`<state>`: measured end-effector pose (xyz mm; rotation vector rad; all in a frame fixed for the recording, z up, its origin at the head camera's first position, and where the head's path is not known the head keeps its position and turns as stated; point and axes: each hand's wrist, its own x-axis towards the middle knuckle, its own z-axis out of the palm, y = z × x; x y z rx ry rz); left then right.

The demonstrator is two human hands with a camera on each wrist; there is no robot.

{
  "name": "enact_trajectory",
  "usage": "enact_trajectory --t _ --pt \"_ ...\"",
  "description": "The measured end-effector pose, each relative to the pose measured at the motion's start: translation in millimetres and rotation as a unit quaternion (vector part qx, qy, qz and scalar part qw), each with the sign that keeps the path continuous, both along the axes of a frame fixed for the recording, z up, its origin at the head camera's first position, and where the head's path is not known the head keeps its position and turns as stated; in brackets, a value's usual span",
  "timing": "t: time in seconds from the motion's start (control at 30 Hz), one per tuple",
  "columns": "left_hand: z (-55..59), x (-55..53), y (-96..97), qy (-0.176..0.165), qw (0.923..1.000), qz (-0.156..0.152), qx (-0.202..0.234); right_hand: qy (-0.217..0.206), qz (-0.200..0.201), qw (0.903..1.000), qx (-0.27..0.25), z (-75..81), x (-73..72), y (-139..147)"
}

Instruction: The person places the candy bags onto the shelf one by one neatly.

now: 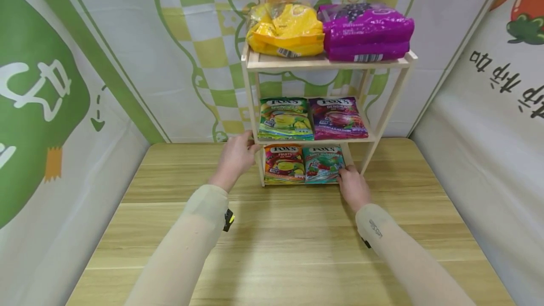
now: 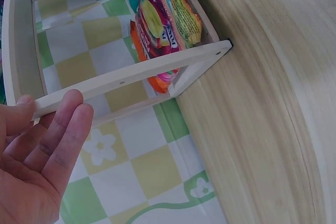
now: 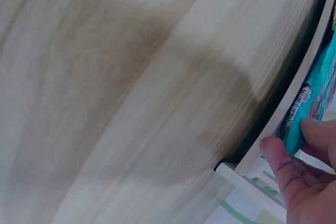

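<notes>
A small three-tier wooden shelf rack (image 1: 312, 142) stands on the table against the back cloth. My left hand (image 1: 238, 156) grips its left post at the middle tier. In the left wrist view, the thumb lies on one side of the post and the fingers on the other. My right hand (image 1: 354, 187) pinches the lower right corner of the teal candy bag (image 1: 325, 164) on the bottom tier. Beside that bag leans a red-orange candy bag (image 1: 284, 164). Above them, the middle tier holds a green candy bag (image 1: 285, 119) and a berry-purple candy bag (image 1: 338, 118).
On the top tier lie a yellow bag (image 1: 286, 29) and a glossy purple bag (image 1: 367, 34), side by side. Printed cloth walls (image 1: 178, 79) enclose the wooden table (image 1: 289, 249) at the back and both sides.
</notes>
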<state>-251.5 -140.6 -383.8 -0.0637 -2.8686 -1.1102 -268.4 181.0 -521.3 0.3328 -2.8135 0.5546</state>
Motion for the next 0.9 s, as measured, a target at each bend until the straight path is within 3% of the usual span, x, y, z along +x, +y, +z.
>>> enact_trajectory --t 0.3,0.53,0.73,0.9 --pt "-0.8 -1.1 0.1 0.007 0.9999 0.001 -0.008 -0.004 -0.014 0.9999 0.0 2.7 -0.1 -1.4" --pt "-2.5 -1.0 -0.4 0.003 0.9998 -0.006 0.017 -0.004 -0.009 0.9999 -0.001 1.7 1.2 1.1" --pt "-7.3 1.1 -3.0 0.001 0.9985 -0.01 0.054 -0.029 -0.006 0.9996 -0.006 6.8 6.5 4.6" --pt "-14.7 5.4 -8.9 0.017 0.999 -0.016 0.038 -0.027 0.008 0.9996 -0.006 13.5 13.1 8.2"
